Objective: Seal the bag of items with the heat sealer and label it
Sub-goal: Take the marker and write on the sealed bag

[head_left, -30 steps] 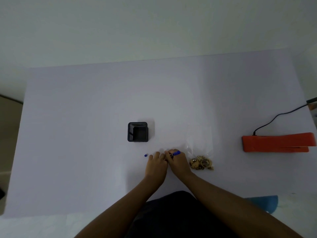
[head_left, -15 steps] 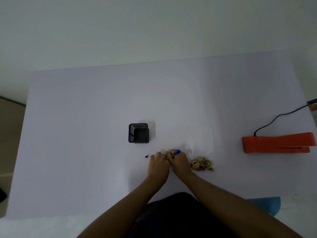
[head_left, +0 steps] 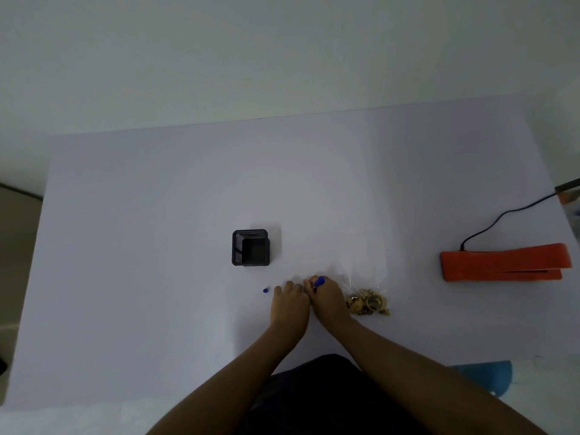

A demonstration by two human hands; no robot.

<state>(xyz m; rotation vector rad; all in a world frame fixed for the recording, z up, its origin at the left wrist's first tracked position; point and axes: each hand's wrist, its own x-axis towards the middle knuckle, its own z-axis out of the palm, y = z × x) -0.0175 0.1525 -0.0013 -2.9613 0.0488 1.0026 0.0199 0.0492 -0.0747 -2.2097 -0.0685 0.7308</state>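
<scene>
Near bench [head_left: 157, 215] front edge: right hand [head_left: 329, 301] pinches blue pen [head_left: 318, 281], tip down, likely writing label. Left hand [head_left: 290, 304] lies flat beside it, fingers straight, probably steadying label, itself not visible. Pen cap [head_left: 265, 290] parked just left. Bag of items [head_left: 367, 296] just right of hands; heat sealer [head_left: 502, 262] well apart, far right. Black pen holder [head_left: 250, 248] behind hands.

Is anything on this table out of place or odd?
Only a small blue cap, probably the pen's, lies loose on the table left of the hands. The right hand holds the blue pen. Nothing looks spilled or damaged.
</scene>
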